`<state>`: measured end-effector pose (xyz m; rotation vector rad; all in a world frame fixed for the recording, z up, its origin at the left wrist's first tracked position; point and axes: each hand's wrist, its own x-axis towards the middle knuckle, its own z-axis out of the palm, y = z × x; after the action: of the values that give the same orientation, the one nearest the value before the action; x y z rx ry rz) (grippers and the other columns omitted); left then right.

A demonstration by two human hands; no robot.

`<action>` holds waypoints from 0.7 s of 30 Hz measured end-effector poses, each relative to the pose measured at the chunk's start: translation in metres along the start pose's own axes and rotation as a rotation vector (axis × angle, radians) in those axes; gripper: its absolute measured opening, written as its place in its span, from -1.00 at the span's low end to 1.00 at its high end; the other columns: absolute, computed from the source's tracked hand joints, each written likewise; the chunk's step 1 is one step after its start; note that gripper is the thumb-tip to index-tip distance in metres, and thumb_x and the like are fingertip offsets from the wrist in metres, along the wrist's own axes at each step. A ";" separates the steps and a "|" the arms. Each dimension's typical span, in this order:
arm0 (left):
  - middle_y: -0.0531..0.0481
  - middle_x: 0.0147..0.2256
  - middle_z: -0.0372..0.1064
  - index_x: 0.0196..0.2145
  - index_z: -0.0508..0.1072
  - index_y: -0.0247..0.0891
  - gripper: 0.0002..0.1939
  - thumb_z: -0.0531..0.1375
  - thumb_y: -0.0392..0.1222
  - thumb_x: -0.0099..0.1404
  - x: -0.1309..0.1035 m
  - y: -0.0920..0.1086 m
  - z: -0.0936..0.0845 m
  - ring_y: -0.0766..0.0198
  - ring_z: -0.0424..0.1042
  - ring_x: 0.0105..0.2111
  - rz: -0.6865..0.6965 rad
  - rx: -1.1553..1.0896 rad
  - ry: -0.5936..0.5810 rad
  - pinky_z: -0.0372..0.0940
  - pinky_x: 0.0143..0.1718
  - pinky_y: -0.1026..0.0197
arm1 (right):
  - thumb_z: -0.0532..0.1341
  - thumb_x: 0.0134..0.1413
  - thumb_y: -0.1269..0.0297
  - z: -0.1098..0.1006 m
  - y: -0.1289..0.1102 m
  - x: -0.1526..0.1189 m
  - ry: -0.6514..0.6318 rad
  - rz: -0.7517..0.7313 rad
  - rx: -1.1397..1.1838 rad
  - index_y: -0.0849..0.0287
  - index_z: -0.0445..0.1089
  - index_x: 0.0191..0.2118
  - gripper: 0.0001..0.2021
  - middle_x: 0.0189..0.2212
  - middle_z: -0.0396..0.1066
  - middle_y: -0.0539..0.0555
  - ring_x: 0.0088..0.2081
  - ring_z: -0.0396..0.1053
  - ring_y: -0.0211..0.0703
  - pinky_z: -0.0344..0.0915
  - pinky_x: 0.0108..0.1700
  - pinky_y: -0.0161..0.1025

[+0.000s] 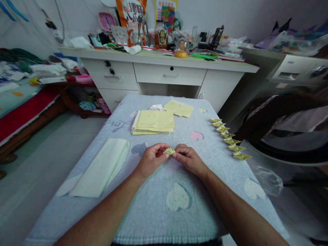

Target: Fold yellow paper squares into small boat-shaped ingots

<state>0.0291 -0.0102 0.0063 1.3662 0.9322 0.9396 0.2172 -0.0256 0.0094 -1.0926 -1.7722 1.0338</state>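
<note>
Two hands pinch a small folded yellow paper (169,151) over the middle of the table.
The left hand (152,158) and right hand (189,159) meet there, forearms slanting in from the near side, fingers curled, each closed on one end of the paper between thumb and fingertips. Around them the heart-patterned cloth (205,205) shows, a broad stretch running to the near edge and another between the right hand and a row of folded yellow pieces (232,141) along the right edge. Just beyond the hands sits a stack of yellow sheets (155,120); a folded pale sheet (102,171) lies left, near the left forearm. A white desk (170,73) bounds the far edge.
</note>
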 end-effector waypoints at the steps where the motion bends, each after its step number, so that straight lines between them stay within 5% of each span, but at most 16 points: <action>1: -0.06 -0.31 0.47 -0.17 0.46 -0.33 -0.70 0.28 -0.18 0.13 0.000 0.000 0.000 0.28 0.41 -0.32 0.003 0.005 0.000 0.28 -0.25 0.26 | 0.19 0.15 0.04 0.000 0.000 0.000 -0.002 0.003 0.000 0.16 0.45 -0.42 -0.70 -0.47 0.32 0.00 -0.33 0.27 -0.24 0.15 -0.17 -0.25; 21: 0.03 -0.43 0.37 -0.32 0.46 -0.34 -0.75 0.27 -0.07 0.16 0.000 0.004 0.002 0.35 0.31 -0.42 -0.005 0.041 -0.012 0.21 -0.36 0.31 | 0.18 0.16 0.02 -0.001 -0.001 0.000 -0.004 -0.009 -0.016 0.16 0.43 -0.46 -0.67 -0.49 0.30 -0.02 -0.36 0.26 -0.25 0.13 -0.19 -0.25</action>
<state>0.0306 -0.0106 0.0104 1.4024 0.9500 0.9118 0.2173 -0.0256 0.0109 -1.0920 -1.7902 1.0183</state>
